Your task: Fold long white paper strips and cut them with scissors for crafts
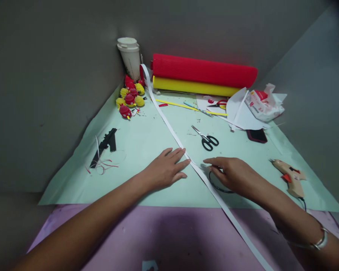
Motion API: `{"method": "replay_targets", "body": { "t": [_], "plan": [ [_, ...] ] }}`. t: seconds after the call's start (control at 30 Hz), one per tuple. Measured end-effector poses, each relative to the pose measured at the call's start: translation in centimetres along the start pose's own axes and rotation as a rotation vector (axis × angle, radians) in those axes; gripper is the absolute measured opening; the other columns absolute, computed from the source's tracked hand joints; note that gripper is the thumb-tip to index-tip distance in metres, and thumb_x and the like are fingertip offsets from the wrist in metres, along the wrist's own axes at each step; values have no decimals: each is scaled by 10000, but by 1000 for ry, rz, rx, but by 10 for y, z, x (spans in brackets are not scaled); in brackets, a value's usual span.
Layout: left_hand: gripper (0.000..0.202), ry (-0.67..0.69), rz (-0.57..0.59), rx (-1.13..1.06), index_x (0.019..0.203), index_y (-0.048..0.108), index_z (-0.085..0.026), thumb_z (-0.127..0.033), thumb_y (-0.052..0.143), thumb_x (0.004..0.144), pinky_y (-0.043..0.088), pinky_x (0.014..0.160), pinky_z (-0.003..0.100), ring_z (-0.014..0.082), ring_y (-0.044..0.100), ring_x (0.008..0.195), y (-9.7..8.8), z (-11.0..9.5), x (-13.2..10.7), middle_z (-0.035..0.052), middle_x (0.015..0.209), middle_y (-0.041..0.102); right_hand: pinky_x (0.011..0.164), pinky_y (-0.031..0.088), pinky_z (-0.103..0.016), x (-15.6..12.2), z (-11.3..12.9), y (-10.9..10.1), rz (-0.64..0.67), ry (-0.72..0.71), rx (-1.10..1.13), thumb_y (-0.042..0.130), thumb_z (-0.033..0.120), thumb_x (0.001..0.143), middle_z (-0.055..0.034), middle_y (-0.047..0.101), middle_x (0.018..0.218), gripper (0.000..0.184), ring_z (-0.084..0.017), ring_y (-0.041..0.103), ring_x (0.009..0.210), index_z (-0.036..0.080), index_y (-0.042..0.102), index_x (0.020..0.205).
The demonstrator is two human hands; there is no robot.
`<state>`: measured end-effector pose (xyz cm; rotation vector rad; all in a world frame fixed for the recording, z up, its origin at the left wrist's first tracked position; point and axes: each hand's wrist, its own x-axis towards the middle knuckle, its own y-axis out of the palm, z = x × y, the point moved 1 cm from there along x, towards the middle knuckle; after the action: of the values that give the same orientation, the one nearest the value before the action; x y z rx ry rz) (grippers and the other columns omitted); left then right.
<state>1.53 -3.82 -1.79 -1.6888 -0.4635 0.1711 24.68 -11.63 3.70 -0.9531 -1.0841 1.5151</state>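
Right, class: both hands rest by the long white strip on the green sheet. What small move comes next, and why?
Probably reach the right hand for the black scissors, the left hand pinning the white strip. The strip lies flat between both hands, and the scissors lie just beyond the right fingers.

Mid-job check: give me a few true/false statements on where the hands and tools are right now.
1. The left hand lies flat beside the white strip. True.
2. The glue gun lies to the right of the right hand. True.
3. The right hand has the scissors in its grip. False: they lie untouched on the green sheet, beyond both hands.
4. The cup stands next to the glue gun. False: it stands in the far corner, by the red roll.
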Motion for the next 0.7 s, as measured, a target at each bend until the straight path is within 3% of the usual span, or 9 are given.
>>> {"method": "replay_targets", "body": {
  "t": [0.2,0.47,0.7],
  "plan": [
    [507,-7,12,5,1402,438,-216,-487,348,983,204,1118,447,266,277,1416,0,0,0,159,1512,354,810,525,-403,2,-25,5,49,55,154,484,317,907,-46,730,1097,309,-271,689,955,275,689,1134],
    [512,-5,8,11,1406,434,-215,-490,339,984,203,1117,444,266,277,1416,0,0,-1,159,1516,346,807,522,-376,-3,-34,11,-8,68,239,493,337,913,-48,708,1060,278,-224,666,927,257,682,1100],
    [505,-6,1,4,1394,445,-211,-488,351,981,203,1118,443,261,284,1413,-1,-1,0,159,1511,355,851,507,-423,-24,-11,13,-300,-49,157,517,296,917,-102,681,1033,236,-259,619,991,221,656,1092]
  ]
}}
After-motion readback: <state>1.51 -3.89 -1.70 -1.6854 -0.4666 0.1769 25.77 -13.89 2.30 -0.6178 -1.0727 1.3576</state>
